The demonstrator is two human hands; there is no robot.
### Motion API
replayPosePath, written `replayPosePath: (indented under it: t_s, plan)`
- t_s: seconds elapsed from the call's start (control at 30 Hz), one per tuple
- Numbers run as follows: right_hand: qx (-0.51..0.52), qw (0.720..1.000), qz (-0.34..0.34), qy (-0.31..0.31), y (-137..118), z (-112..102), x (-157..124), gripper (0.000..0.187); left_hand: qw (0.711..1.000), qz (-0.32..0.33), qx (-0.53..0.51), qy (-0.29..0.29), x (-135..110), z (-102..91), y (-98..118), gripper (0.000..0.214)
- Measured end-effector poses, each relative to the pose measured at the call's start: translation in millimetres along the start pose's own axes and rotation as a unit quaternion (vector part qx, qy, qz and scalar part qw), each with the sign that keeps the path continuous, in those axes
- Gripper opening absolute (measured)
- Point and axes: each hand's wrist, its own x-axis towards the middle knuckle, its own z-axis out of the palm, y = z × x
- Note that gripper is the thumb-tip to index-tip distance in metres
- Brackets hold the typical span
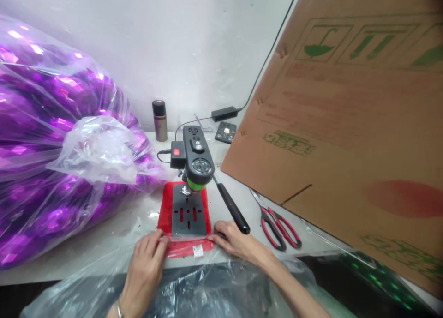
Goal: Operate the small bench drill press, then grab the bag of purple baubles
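A large clear plastic bag lies over the table's front edge, its mouth stretched flat between my hands. My left hand pinches the bag's edge on the left, wrist band showing below. On the right, my right hand grips the same edge with thumb and fingers, under the black lever handle. Between and just beyond them stands a small bench drill press with a grey slotted base plate. Under that plate is a red sheet, and a small white label shows near the bag's edge.
A clear sack of shiny purple balls bulges at the left. Right of the press lie red-handled scissors, beneath a leaning cardboard box. Behind stand a spray can, a power adapter with its cord and a black flat box.
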Motion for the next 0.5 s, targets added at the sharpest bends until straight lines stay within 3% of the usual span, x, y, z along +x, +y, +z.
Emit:
replayPosePath:
  t_s: [0.1, 0.17, 0.33, 0.5]
  plan:
    - [0.003, 0.999, -0.036, 0.032, -1.0, -1.0, 3.3, 0.011, 0.999, -0.009, -0.039, -0.01, -6.8, 4.8, 20.9, 0.033]
    - [0.03, 0.996, -0.057, 0.059, -0.6, -1.7, 14.9, 0.013, 0.998, -0.034, -0.046, -0.002, -9.0, 7.7, 26.5, 0.032]
    - [0.134, 0.966, -0.055, 0.215, -3.7, -2.4, 79.3, 0.028, 0.991, -0.044, -0.122, 0.021, -10.9, 10.0, 17.3, 0.024]
    - [0.169, 0.966, -0.089, 0.172, -19.7, -1.7, 133.2, 0.027, 0.993, 0.03, -0.11, 0.039, -8.4, 7.8, 12.7, 0.025]
